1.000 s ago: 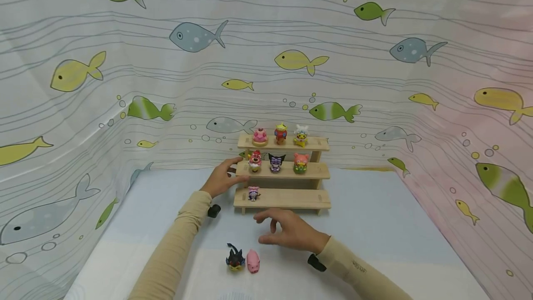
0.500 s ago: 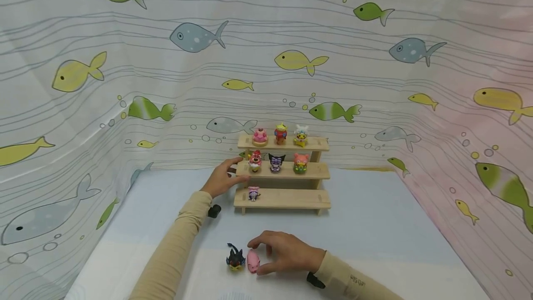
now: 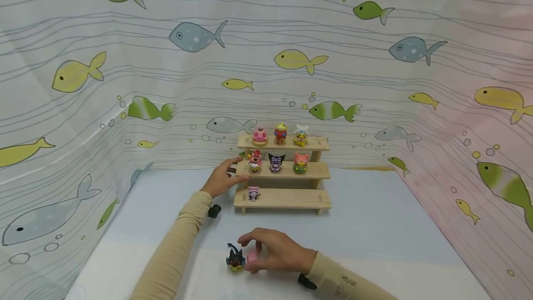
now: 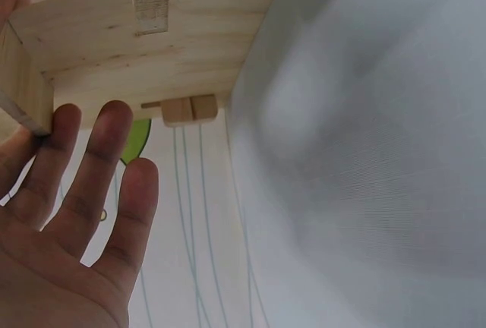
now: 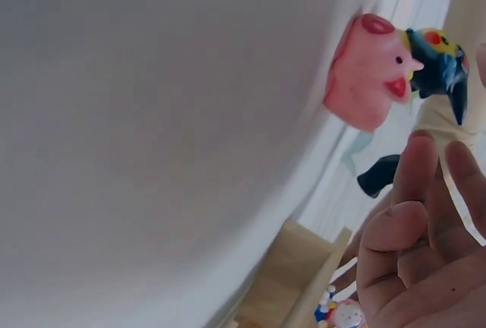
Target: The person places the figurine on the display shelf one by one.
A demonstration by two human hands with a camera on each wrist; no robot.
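At the left end of a three-tier wooden display shelf [image 3: 291, 198], my left hand [image 3: 218, 182] holds the middle tier, thumb in front and fingers behind. The left wrist view shows fingertips at the edge of a wooden part [image 4: 34, 104], with the lower fingers spread. My right hand [image 3: 281, 250] hovers around a pink pig figure [image 5: 364, 77] on the white tabletop, thumb and fingers apart on either side. In the head view the hand partly covers the pig. Just left of it stands a dark winged figure [image 3: 235, 260] with a raised tail.
Three small figures, including a yellow one in a white hood [image 3: 300, 135], stand on the top tier. Three more, including a dark-eared one [image 3: 275, 163], occupy the middle tier. One purple-and-pink figure [image 3: 253, 193] is at the bottom tier's left. A fish-print curtain [image 3: 291, 91] surrounds the table.
My right hand has come down from in front of the shelf toward the table's near side, then shifted left around the pig figure. My left hand has stayed at the shelf.
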